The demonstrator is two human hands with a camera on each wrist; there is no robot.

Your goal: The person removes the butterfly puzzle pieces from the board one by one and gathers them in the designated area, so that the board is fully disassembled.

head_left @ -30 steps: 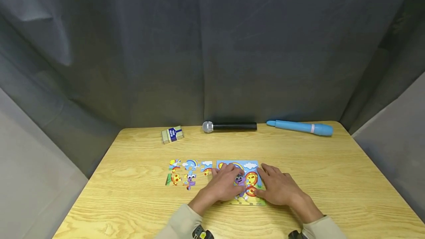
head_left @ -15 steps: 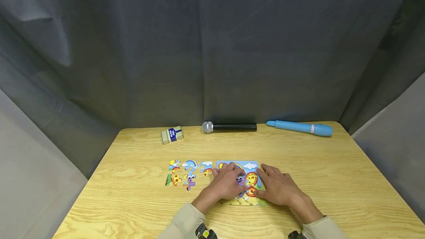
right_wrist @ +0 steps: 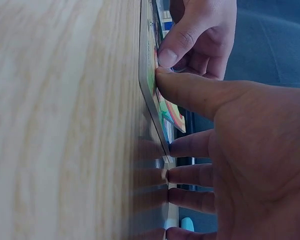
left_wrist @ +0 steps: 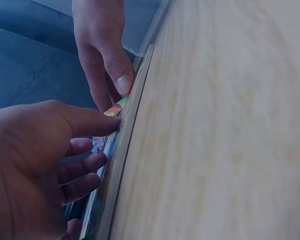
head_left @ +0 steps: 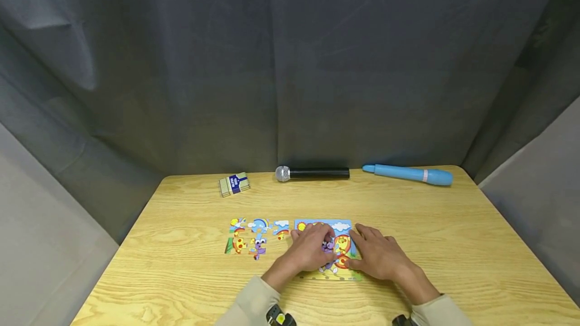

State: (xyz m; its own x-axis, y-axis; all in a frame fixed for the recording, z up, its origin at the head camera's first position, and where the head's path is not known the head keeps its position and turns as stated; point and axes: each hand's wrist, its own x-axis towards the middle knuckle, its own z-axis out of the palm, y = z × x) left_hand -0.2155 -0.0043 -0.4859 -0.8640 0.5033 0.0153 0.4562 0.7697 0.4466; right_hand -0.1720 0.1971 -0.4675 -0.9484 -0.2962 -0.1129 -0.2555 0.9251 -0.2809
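Note:
A colourful picture puzzle board (head_left: pixel 337 273) lies flat on the table with cartoon figures, a sun and clouds on it. My left hand (head_left: pixel 308 248) rests over its left half, fingers bent and thumb (left_wrist: pixel 107 125) reaching across the picture. At the right edge, my right hand (head_left: pixel 378 253) spreads its fingers beside the board while its thumb (right_wrist: pixel 185 90) touches the surface. Between the hands, a puzzle piece (right_wrist: pixel 175 116) stands tilted up from the board in the right wrist view. The left hand hides part of the picture.
Left of the board lie several loose puzzle pieces (head_left: pixel 260 225) on the wooden table (head_left: pixel 181 275). Along the back edge are a striped pack (head_left: pixel 234 184) with a blue label, a black microphone (head_left: pixel 317 173) and a blue marker-shaped object (head_left: pixel 408 174). A dark curtain (head_left: pixel 272 74) hangs behind.
My left hand and forearm have shifted slightly to the right, and the left fingers have moved a little over the board. The right hand stays in place.

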